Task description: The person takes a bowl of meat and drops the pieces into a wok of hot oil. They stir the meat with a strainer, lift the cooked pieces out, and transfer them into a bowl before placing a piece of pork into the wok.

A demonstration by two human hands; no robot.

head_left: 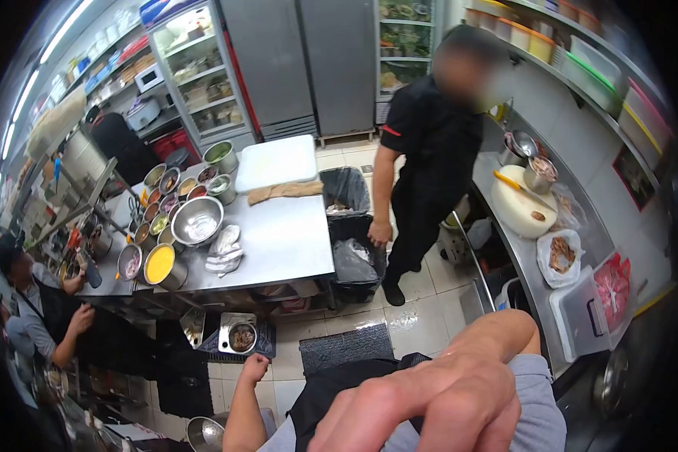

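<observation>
My right hand [437, 399] is large in the lower centre, close to the camera, above my grey sleeve and black apron. Its fingers curl down and their tips are hidden, so anything in them cannot be made out. Lower down on the left, my left hand [255, 368] is closed in a fist, with nothing visible in it. Nearest to that hand is a metal pan [242, 338] of dark food on a low stand beyond it. A metal bowl [206, 435] lies below, left of my left forearm.
A steel table [290, 248] holds pots, a white board [277, 162] and cloths. Bins [357, 260] stand at its end beside a person in black [437, 158]. More people work at left. A right counter [516, 248] carries a round board and bags. Mats cover parts of the floor.
</observation>
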